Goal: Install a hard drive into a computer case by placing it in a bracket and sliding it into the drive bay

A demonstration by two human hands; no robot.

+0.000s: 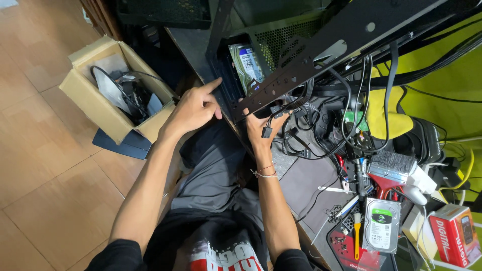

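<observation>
Head view: the right hand (pixel 265 125) reaches under the black perforated metal frame (pixel 321 55) of an opened computer case, its grip pinched on a small black cable connector (pixel 267 132) that hangs from a bundle of black cables (pixel 321 125). The fingertips are partly hidden by the frame's edge, so how tightly they press cannot be told. A thin bracelet circles that wrist.

The left hand (pixel 193 108) lies just to the left, its grip loose and holding nothing: the forefinger is stretched out and touches the near edge of the case's drive bay, the other fingers curled. Inside that bay, just beyond the fingertip, a hard drive (pixel 246 62) with a silver body and a white label sits tilted, between the two hands and a little farther away.

The case rests on a dark desk (pixel 306 185). To the right, on the desk, lie a second hard drive (pixel 381 224) with a green and white label, a small brush with a yellow handle (pixel 357 233), a wide brush with dark bristles (pixel 391 163) and a red box (pixel 456 233). A yellow-green cloth (pixel 447 80) covers the far right.

On the wooden floor to the left stands an open cardboard box (pixel 108 90) holding dark parts and cables. The person's grey shorts show below, between the arms.
</observation>
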